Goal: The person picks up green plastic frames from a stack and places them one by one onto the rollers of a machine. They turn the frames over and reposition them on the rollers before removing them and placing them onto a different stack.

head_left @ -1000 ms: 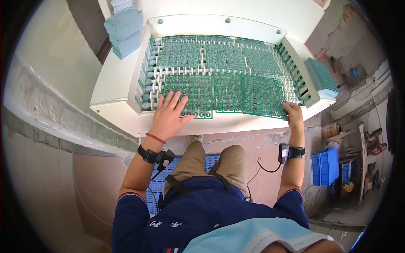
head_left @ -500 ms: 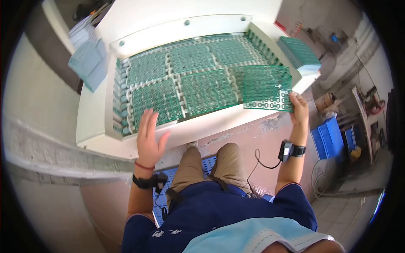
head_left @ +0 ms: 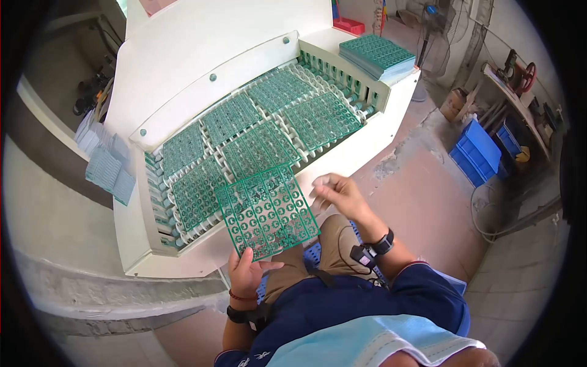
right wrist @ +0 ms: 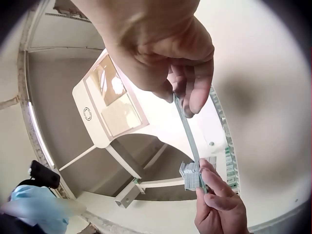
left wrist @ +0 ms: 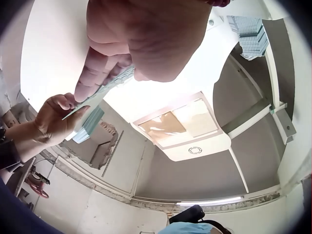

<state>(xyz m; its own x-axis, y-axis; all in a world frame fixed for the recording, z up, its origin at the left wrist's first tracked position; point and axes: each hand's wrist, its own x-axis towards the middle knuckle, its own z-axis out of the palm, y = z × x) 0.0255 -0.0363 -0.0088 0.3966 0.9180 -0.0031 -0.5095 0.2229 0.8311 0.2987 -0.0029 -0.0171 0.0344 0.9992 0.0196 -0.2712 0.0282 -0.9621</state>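
In the head view my left hand (head_left: 246, 275) pinches the near left corner of a green circuit board panel (head_left: 269, 211). The panel is raised and tilted in front of the machine, overlapping its front edge in this view. My right hand (head_left: 339, 196) is just off the panel's right edge, fingers loosely curled and a small gap showing. Both wrist views show the panel edge-on between the two hands. Several similar panels lie in two rows on white rollers, among them a front right panel (head_left: 321, 120) and a front middle panel (head_left: 260, 147).
A white machine (head_left: 342, 153) with a roller bed stands ahead. On its right shoulder sits a stack of green panels (head_left: 376, 54); at its left is a pale blue-grey stack (head_left: 110, 171). Blue crates (head_left: 477, 150) stand on the floor at right.
My right hand has left the panel edge it held at front right. My left hand, held open before, now grips a panel. Another panel lies at the front right. The head view has turned.
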